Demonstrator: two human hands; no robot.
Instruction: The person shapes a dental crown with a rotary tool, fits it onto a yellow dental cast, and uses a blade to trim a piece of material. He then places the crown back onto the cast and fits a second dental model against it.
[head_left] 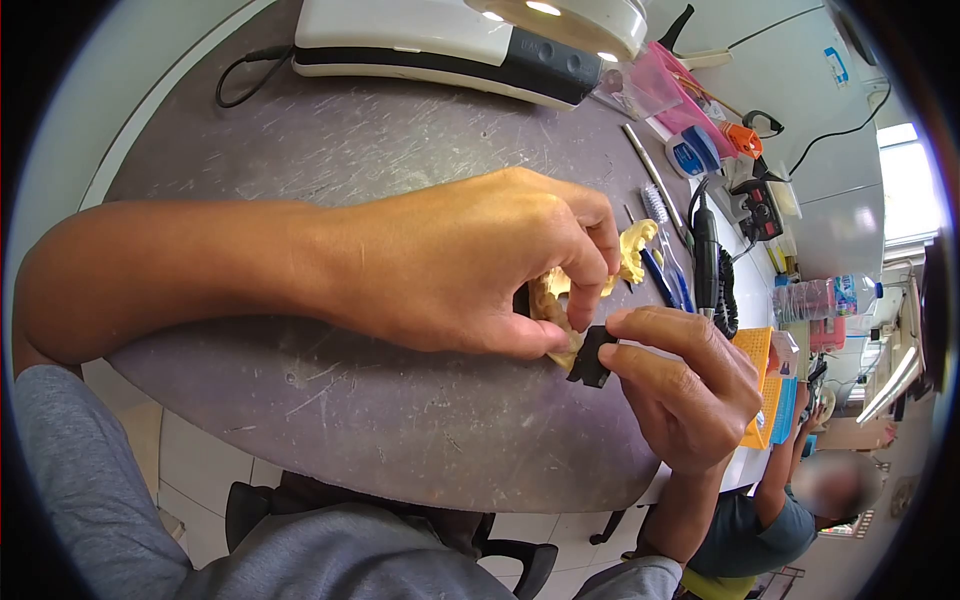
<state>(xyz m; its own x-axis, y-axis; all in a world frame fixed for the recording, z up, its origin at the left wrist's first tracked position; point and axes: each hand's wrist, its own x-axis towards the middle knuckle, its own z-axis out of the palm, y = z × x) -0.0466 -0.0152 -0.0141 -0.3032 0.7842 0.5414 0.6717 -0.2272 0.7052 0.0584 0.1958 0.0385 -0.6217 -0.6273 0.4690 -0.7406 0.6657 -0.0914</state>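
Note:
Near the table's middle, my left hand (480,265) reaches in from the left, its thumb and fingers closed round a yellowish plaster dental cast (552,305). The hand hides much of that cast. My right hand (690,385) comes from the lower right and pinches a small, dark, sheet-like black piece (593,358) between thumb and fingers. This piece is at the lower end of the cast, seemingly against it. Just past my left fingertips lies another yellowish plaster cast part (634,248) with tooth shapes.
A black handpiece (706,255) with a coiled cord, a brush (655,205) and blue pens (660,278) lie at right. Behind are a white-and-black device (430,50), a lamp (590,20) and a blue-lidded jar (693,152). An orange basket (757,380) and another person (765,530) are farther right.

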